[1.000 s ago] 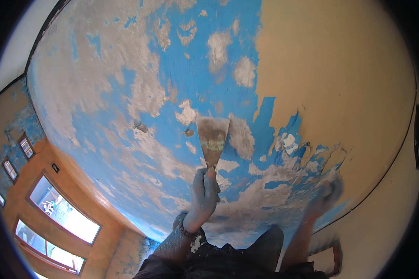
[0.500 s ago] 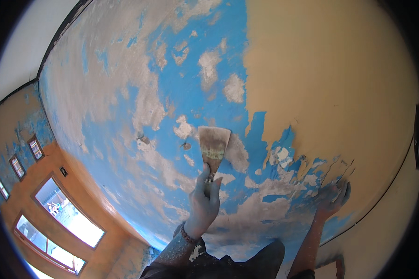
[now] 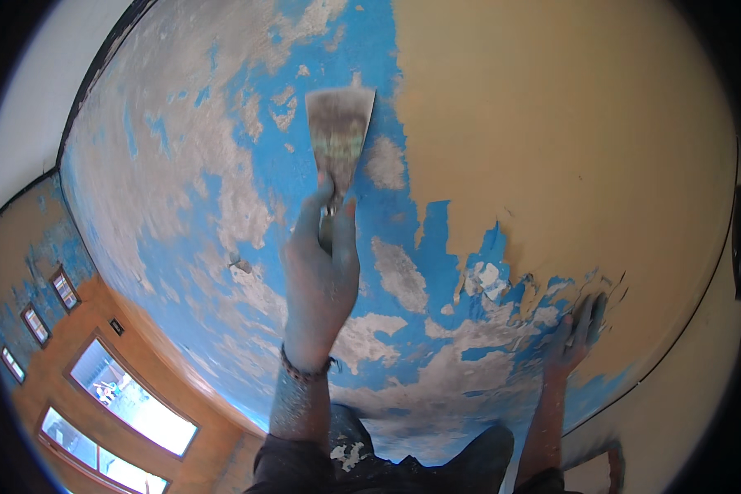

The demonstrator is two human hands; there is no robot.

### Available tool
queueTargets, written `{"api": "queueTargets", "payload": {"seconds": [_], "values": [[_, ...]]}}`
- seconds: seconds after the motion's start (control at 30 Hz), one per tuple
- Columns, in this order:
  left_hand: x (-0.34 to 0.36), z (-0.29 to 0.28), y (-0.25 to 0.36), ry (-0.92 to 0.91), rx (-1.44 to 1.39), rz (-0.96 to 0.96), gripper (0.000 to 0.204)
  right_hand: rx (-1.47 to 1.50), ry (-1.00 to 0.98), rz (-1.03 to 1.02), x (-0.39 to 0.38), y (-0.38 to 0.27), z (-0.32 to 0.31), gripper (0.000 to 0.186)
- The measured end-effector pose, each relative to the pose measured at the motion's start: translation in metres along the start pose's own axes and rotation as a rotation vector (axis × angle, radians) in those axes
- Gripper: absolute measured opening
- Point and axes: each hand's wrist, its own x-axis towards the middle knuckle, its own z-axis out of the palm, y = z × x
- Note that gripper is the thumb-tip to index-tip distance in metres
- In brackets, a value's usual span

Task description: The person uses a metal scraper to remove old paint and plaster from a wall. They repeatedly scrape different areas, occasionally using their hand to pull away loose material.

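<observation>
My left hand (image 3: 321,272) grips a paint scraper (image 3: 340,136) by its handle. The scraper's wide, worn metal blade points up, in front of a patch of blue paint; whether its edge touches the wall I cannot tell. A dark beaded bracelet circles my left wrist, and pale specks cover the forearm. My right hand (image 3: 575,333) is open, its fingers stretched out against the wall (image 3: 568,148) at the lower right, beside cracked, flaking tan paint. Blue paint with bare grey-white patches spreads over the wall's left side, and the right side is smooth tan.
An orange wall (image 3: 99,317) with several small windows and larger bright openings (image 3: 136,395) stands at the left. A lump (image 3: 240,263) sticks out of the blue-grey area. My knees (image 3: 492,449) show at the lower edge. Loose flakes (image 3: 487,280) curl near the tan border.
My left hand has moved up along the wall with the scraper. My right hand stays at the cracked tan paint, and the view has shifted slightly.
</observation>
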Motion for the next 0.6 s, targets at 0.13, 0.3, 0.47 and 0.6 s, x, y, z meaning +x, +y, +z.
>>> {"api": "queueTargets", "payload": {"seconds": [0.13, 0.3, 0.47, 0.6], "values": [[0.042, -0.016, 0.029, -0.061, 0.075, -0.010, 0.033, 0.004, 0.003, 0.015, 0.003, -0.005, -0.003, 0.044], [0.095, -0.045, 0.068, -0.097, 0.154, -0.008, 0.036, 0.042, -0.012, 0.023, 0.003, -0.007, -0.008, 0.037], [0.045, -0.022, 0.032, -0.037, 0.133, -0.054, 0.034, 0.015, 0.024, 0.023, -0.003, -0.002, -0.011, 0.036], [0.099, -0.045, 0.074, -0.115, 0.147, -0.077, 0.033, 0.023, 0.024, 0.050, -0.002, -0.010, -0.009, 0.035]]}}
